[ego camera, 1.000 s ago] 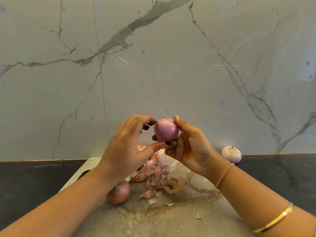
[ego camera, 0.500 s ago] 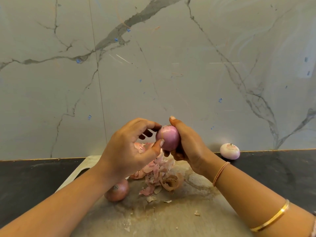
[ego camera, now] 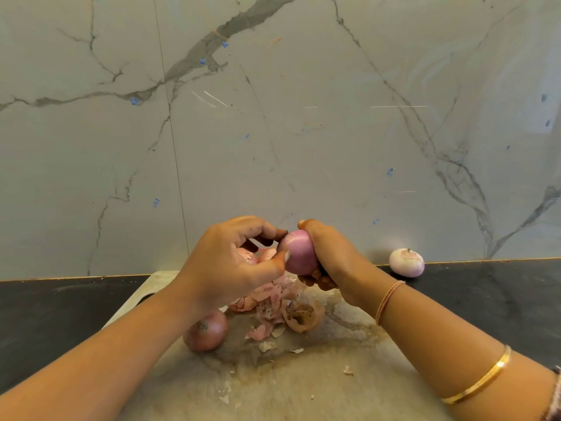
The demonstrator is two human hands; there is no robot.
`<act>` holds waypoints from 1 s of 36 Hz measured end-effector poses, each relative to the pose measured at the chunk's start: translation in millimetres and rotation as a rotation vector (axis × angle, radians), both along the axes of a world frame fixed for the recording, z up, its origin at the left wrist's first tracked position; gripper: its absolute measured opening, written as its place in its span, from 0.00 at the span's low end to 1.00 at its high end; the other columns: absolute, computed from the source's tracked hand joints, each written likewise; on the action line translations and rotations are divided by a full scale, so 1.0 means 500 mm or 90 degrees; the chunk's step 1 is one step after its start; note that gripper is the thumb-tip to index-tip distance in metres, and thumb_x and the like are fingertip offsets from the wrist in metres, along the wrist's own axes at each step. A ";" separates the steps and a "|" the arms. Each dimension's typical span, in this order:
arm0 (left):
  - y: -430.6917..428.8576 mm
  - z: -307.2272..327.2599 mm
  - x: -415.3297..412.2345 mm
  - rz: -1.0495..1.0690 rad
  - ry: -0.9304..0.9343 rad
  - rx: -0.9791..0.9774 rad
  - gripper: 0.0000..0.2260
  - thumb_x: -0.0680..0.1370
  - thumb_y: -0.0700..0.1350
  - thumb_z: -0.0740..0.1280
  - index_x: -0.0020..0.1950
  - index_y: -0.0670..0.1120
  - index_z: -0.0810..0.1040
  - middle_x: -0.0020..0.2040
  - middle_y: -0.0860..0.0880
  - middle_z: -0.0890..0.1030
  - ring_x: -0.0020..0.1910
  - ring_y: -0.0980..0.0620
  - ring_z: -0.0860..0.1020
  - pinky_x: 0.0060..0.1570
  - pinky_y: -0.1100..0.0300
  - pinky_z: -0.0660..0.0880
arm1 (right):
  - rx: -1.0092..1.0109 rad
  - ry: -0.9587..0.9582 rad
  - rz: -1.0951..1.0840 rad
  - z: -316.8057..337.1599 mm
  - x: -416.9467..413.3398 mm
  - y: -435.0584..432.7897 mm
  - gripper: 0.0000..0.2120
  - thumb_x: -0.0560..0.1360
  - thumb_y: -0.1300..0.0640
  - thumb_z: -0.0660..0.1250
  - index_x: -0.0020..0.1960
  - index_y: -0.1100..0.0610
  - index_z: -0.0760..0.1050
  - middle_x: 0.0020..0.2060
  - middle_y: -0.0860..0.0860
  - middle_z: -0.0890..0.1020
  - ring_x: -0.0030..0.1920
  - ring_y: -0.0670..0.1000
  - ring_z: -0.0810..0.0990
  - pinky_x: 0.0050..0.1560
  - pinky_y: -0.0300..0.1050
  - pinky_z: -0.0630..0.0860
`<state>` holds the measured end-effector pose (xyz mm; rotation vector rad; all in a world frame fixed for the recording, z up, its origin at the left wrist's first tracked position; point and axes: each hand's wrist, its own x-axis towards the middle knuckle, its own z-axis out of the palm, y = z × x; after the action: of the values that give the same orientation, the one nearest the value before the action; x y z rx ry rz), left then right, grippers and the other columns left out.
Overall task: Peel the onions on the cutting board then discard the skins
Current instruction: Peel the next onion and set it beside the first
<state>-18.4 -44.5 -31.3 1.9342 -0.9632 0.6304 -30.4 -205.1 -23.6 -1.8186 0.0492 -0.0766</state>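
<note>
Head view: right hand [ego camera: 334, 262] grips peeled onion [ego camera: 298, 253] above cutting board [ego camera: 303, 390]; left hand [ego camera: 224, 268] pinches it between thumb and forefinger. Skins [ego camera: 273, 299] heaped on board beneath; unpeeled onion [ego camera: 206, 331] at board's left side.

The held onion [ego camera: 296, 252] is glossy purple-pink; the far onion [ego camera: 406, 262] pale lilac-white, the near onion [ego camera: 206, 331] reddish brown. Skins [ego camera: 273, 296] are pink and tan. My bangle [ego camera: 482, 381] is gold, the counter [ego camera: 60, 305] black, the wall [ego camera: 273, 117] grey marble, dark-veined, blue-flecked.
</note>
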 end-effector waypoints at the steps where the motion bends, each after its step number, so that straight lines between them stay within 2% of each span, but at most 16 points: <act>1: 0.000 0.000 0.000 -0.008 0.015 -0.011 0.10 0.66 0.57 0.68 0.45 0.57 0.81 0.44 0.60 0.82 0.43 0.58 0.80 0.40 0.70 0.75 | -0.002 0.005 0.000 -0.001 0.000 0.000 0.19 0.82 0.46 0.51 0.44 0.58 0.72 0.30 0.57 0.75 0.28 0.49 0.69 0.24 0.35 0.63; 5: 0.002 -0.001 0.002 -0.019 0.048 -0.055 0.04 0.68 0.45 0.70 0.41 0.52 0.83 0.39 0.57 0.84 0.39 0.58 0.81 0.39 0.71 0.75 | -0.007 0.025 0.005 -0.003 0.002 0.002 0.19 0.81 0.46 0.51 0.43 0.58 0.72 0.28 0.56 0.75 0.25 0.48 0.70 0.23 0.35 0.63; 7: 0.003 -0.001 0.002 -0.016 0.047 -0.062 0.05 0.69 0.44 0.69 0.40 0.52 0.83 0.39 0.56 0.84 0.39 0.58 0.81 0.39 0.70 0.75 | 0.004 0.042 0.008 -0.005 0.002 0.002 0.19 0.81 0.46 0.52 0.44 0.58 0.73 0.28 0.55 0.75 0.24 0.48 0.71 0.22 0.33 0.63; 9: 0.002 0.000 0.000 -0.018 0.043 -0.054 0.04 0.68 0.46 0.70 0.41 0.53 0.83 0.40 0.58 0.84 0.39 0.59 0.81 0.39 0.71 0.74 | 0.015 0.054 0.009 -0.007 0.003 0.000 0.19 0.81 0.46 0.52 0.44 0.58 0.73 0.28 0.55 0.75 0.23 0.47 0.70 0.21 0.33 0.63; 12: 0.000 0.000 -0.002 -0.016 0.026 -0.030 0.09 0.66 0.56 0.71 0.44 0.56 0.82 0.41 0.60 0.83 0.41 0.58 0.81 0.39 0.71 0.75 | 0.025 0.051 0.015 -0.006 0.005 -0.003 0.19 0.80 0.47 0.52 0.45 0.59 0.73 0.27 0.54 0.74 0.20 0.45 0.68 0.20 0.33 0.62; 15: -0.001 0.000 -0.001 -0.027 0.041 -0.049 0.07 0.66 0.54 0.71 0.42 0.55 0.83 0.41 0.59 0.83 0.40 0.58 0.81 0.39 0.71 0.74 | 0.028 0.047 0.014 -0.005 0.004 -0.003 0.18 0.80 0.46 0.53 0.45 0.59 0.73 0.27 0.55 0.74 0.19 0.45 0.69 0.20 0.33 0.62; 20: 0.003 0.000 0.005 -0.031 0.051 -0.069 0.03 0.69 0.46 0.70 0.40 0.52 0.83 0.39 0.56 0.84 0.39 0.57 0.81 0.39 0.69 0.75 | 0.020 0.053 0.008 -0.006 0.002 -0.001 0.18 0.81 0.46 0.53 0.43 0.57 0.73 0.30 0.55 0.76 0.25 0.48 0.72 0.21 0.32 0.63; 26: -0.002 0.000 -0.003 -0.027 0.053 -0.048 0.10 0.64 0.58 0.70 0.43 0.57 0.82 0.41 0.60 0.83 0.41 0.58 0.81 0.39 0.70 0.75 | 0.035 0.058 0.021 -0.004 0.002 -0.004 0.18 0.80 0.47 0.53 0.42 0.59 0.73 0.27 0.55 0.73 0.20 0.46 0.67 0.19 0.34 0.60; 28: -0.001 0.001 -0.002 -0.031 0.061 -0.045 0.09 0.65 0.56 0.72 0.43 0.56 0.83 0.41 0.59 0.83 0.41 0.58 0.81 0.39 0.70 0.75 | 0.032 0.058 0.020 -0.005 0.001 -0.005 0.19 0.80 0.47 0.53 0.42 0.59 0.72 0.26 0.54 0.74 0.20 0.46 0.67 0.19 0.34 0.61; 30: 0.002 0.001 0.002 -0.040 0.067 -0.051 0.03 0.69 0.47 0.74 0.42 0.53 0.84 0.40 0.56 0.84 0.40 0.57 0.81 0.39 0.70 0.75 | 0.022 0.056 0.012 -0.005 0.000 -0.004 0.19 0.80 0.46 0.53 0.42 0.58 0.73 0.27 0.55 0.75 0.22 0.46 0.70 0.20 0.33 0.62; 32: 0.003 0.001 0.004 -0.036 0.074 -0.067 0.04 0.71 0.41 0.73 0.40 0.50 0.84 0.39 0.53 0.84 0.38 0.55 0.81 0.39 0.68 0.76 | 0.017 0.060 0.006 -0.006 -0.001 -0.002 0.18 0.80 0.46 0.53 0.42 0.57 0.73 0.29 0.55 0.76 0.25 0.47 0.72 0.21 0.32 0.63; 34: 0.003 0.001 0.004 -0.027 0.083 -0.074 0.05 0.72 0.39 0.73 0.41 0.49 0.84 0.38 0.52 0.84 0.37 0.52 0.81 0.38 0.67 0.76 | 0.026 0.068 0.005 -0.007 0.000 0.000 0.18 0.80 0.46 0.54 0.43 0.58 0.73 0.31 0.56 0.76 0.26 0.48 0.72 0.21 0.32 0.63; 36: 0.001 0.001 0.001 -0.016 0.067 -0.061 0.04 0.73 0.43 0.72 0.44 0.53 0.83 0.41 0.56 0.84 0.39 0.55 0.81 0.37 0.70 0.75 | 0.047 0.076 0.004 -0.006 0.001 -0.002 0.18 0.80 0.46 0.54 0.42 0.59 0.72 0.29 0.55 0.75 0.24 0.48 0.72 0.20 0.33 0.62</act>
<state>-17.8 -43.9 -30.9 1.8490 -0.8746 0.5449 -30.1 -205.8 -26.8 -1.7474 0.1300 0.0377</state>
